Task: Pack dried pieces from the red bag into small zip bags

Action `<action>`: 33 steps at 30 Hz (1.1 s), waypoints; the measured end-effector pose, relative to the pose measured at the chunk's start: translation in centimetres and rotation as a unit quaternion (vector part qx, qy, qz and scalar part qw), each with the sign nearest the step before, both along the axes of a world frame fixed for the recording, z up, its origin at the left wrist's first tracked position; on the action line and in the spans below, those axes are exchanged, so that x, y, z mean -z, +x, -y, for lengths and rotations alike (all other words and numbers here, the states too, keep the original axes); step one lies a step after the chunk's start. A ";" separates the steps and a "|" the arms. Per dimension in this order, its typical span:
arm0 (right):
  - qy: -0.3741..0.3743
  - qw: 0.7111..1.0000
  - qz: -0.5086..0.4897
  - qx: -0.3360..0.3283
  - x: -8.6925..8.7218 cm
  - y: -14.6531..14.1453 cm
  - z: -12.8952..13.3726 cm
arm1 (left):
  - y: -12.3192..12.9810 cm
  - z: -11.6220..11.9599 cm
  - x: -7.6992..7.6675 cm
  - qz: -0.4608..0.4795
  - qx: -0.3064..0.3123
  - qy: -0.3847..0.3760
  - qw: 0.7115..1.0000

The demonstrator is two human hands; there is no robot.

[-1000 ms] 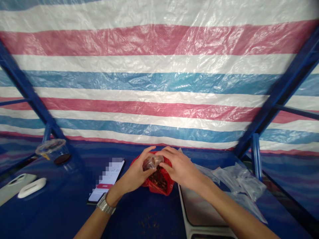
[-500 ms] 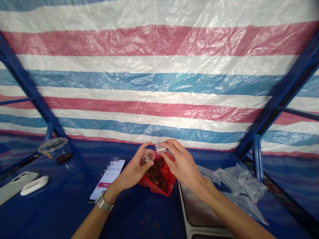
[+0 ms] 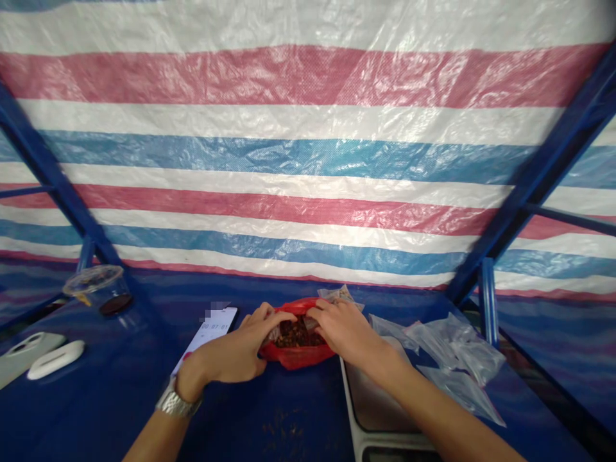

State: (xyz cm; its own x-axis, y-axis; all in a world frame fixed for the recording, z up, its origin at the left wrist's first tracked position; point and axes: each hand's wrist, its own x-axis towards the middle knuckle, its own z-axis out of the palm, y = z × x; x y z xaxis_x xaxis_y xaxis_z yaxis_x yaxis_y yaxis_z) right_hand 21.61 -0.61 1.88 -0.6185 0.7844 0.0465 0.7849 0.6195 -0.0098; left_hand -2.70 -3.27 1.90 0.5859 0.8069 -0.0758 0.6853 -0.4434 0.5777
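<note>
A red plastic bag (image 3: 301, 356) stands with its mouth spread, holding dark reddish-brown dried bits (image 3: 292, 333). My left hand (image 3: 240, 350) is at the bag's left side, its fingers curled around a small clear plastic container (image 3: 274, 333), mostly hidden by the fingers. At the bag's right side, my right hand (image 3: 344, 330) is closed on a small clear plastic piece (image 3: 311, 323), partly inside the opening. Its shape is hard to make out. Both sets of fingertips point inward over the dried bits.
A scale (image 3: 375, 398) lies under my right forearm, with clear zip bags (image 3: 452, 350) to its right. Behind the red bag is a small filled bag (image 3: 342, 295). Left are a phone (image 3: 212, 327), a plastic tub (image 3: 99, 289), a white case (image 3: 56, 360) and a grey-green phone (image 3: 26, 353).
Both hands have come down from above the red bag into its mouth, carrying the clear pieces. The bag's opening is now wider and flatter, and a small filled bag shows behind it.
</note>
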 end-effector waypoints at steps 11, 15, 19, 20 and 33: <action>-0.009 0.999 -0.029 0.013 0.3 -0.7 0.2 | 0.2 -2.8 3.4 -0.075 -0.097 0.177 0.976; -0.032 0.999 -0.036 0.020 -0.2 -0.2 0.1 | -0.4 -3.6 3.9 -0.007 -0.157 0.194 0.968; -0.038 0.999 -0.026 0.016 -0.9 0.2 0.4 | -0.4 -3.7 3.6 0.078 -0.254 0.156 0.951; -0.037 0.999 -0.024 0.013 -0.9 0.2 0.5 | -0.3 -3.6 3.6 0.097 -0.250 0.127 0.955; -0.014 0.998 -0.049 0.021 0.7 0.1 -0.1 | 0.6 -3.7 4.4 0.375 -0.092 -0.108 0.916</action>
State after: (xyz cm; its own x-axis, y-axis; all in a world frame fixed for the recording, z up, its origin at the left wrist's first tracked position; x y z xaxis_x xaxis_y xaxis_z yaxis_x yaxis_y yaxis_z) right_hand 21.71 -0.46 1.14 -0.5790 0.8110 0.0837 0.8043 0.5850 -0.1045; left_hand -2.08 0.41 -2.50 0.3934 0.9112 0.1223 0.1109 -0.1791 0.9775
